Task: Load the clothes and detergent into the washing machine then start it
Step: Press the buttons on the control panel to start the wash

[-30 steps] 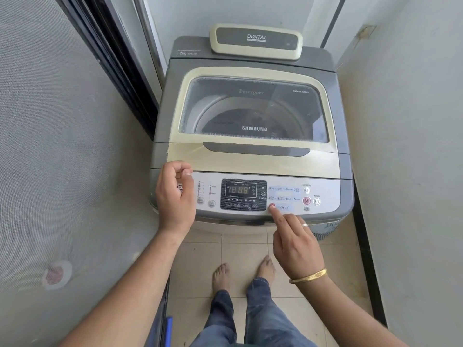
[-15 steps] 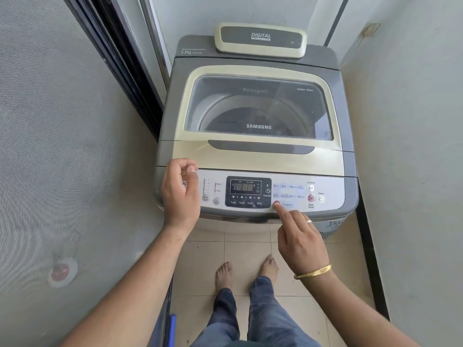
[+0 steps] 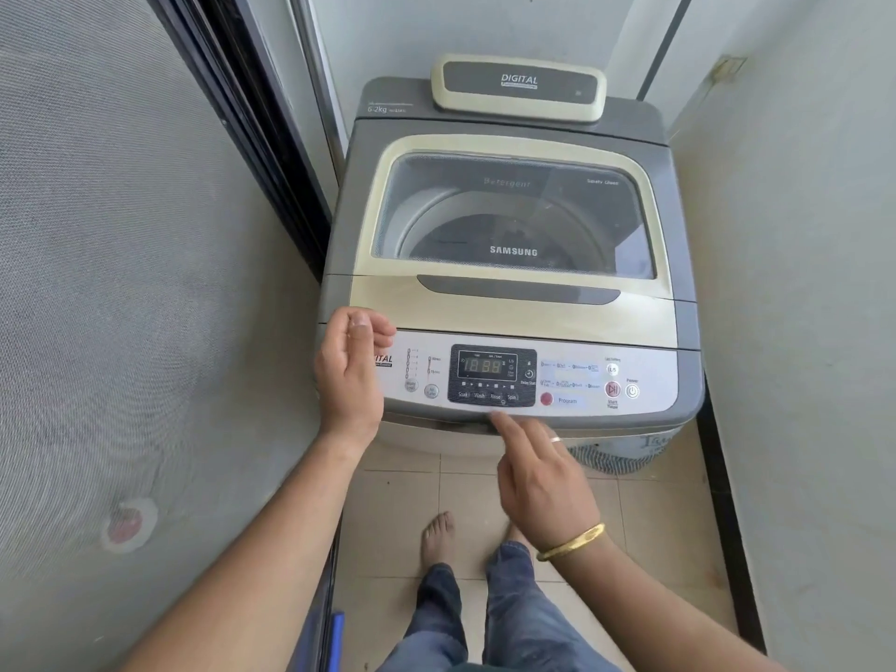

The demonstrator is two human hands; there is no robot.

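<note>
Grey-and-beige top-loading washing machine [image 3: 509, 303] standing ahead, glass lid shut. Left hand [image 3: 349, 371] resting loosely curled, empty, on panel corner. Right hand [image 3: 538, 472] pointing, index extended, holding nothing, hovering below panel. Advice: press round red start/pause button [image 3: 612, 389] squarely.

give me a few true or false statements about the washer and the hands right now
1. The washing machine lid is closed. True.
2. The right hand has its index finger on the Start/Pause button. False: the fingertip is at the panel's front edge, below the Spin label, left of the red Program button.
3. The left hand rests at the left end of the control panel. True.
4. The display is dark. False: its digits are lit.
5. The right wrist wears a gold bangle. True.
</note>
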